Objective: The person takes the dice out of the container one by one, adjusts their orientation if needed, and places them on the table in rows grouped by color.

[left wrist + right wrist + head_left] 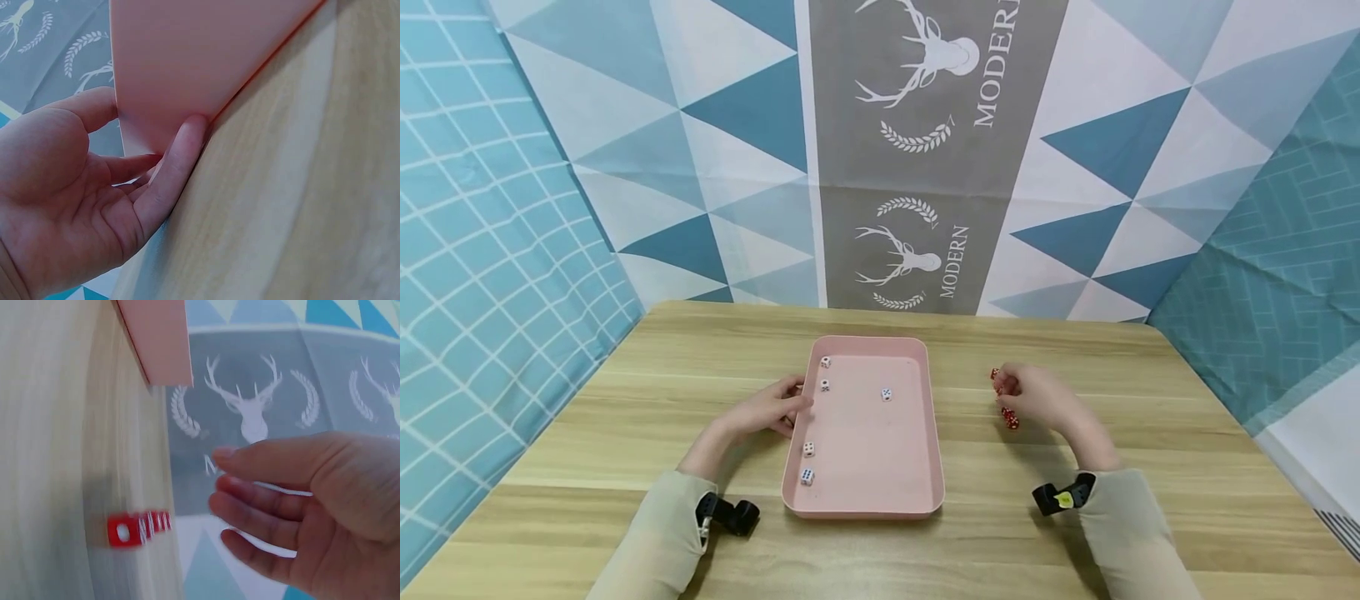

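Observation:
A pink tray [865, 450] lies lengthwise in the middle of the table, with several white dice inside, most along its left wall and one die [886, 394] right of centre. My left hand [763, 412] grips the tray's left wall, thumb over the rim; in the left wrist view the fingers [181, 147] press the outer side low down. To the right of the tray, my right hand [1041, 396] hovers over a row of red dice [1011, 422], covering part of it. The right wrist view shows thumb and fingers curved and parted, nothing between them, beside the red dice [125, 530].
The wooden table [715, 333] ends at a patterned cloth backdrop [895, 158] behind the tray. Blue cloth [482, 250] hangs on the left and teal cloth [1277, 267] on the right. Each wrist wears a black camera band [727, 512].

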Demonstrator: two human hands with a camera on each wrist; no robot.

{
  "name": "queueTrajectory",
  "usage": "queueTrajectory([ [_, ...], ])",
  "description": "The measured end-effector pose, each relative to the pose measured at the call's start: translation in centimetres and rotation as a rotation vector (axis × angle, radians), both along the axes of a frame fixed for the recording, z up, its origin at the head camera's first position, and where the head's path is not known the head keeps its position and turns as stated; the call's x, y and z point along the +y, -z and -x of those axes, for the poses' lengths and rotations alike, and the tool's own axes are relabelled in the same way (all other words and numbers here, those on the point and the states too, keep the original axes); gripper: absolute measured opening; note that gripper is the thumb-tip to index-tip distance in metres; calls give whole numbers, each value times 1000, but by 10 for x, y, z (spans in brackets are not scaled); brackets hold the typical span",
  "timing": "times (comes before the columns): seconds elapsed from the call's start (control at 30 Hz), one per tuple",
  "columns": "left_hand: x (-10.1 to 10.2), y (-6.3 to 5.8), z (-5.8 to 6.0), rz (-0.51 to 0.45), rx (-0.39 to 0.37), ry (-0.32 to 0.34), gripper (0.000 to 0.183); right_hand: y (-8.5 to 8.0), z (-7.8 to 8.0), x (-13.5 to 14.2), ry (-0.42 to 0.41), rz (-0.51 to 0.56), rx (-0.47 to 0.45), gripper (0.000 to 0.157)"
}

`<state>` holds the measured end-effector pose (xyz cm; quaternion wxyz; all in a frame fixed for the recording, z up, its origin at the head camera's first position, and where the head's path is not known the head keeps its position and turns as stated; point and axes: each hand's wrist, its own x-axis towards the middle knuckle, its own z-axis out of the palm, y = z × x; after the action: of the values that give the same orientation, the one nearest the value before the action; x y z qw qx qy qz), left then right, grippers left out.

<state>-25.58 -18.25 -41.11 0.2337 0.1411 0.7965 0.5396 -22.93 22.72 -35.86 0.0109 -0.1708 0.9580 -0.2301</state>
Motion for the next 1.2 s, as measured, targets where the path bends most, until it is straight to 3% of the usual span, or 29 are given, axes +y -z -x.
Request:
queueTrajectory([
  [0.33,2,-2,-1,-10,-10,4,60,6,13,-42,-31,21,104,17],
  [0.7,1,-1,-2,-30,-10,24,60,15,16,-80,-111,93,230,21],
  [1.07,1,-3,0,-26,-6,27,59,20,19,-112,-381,-113,259,29],
  [1.2,-1,-4,-2,-43,1,55,60,23,23,-121,-431,-145,274,28],
])
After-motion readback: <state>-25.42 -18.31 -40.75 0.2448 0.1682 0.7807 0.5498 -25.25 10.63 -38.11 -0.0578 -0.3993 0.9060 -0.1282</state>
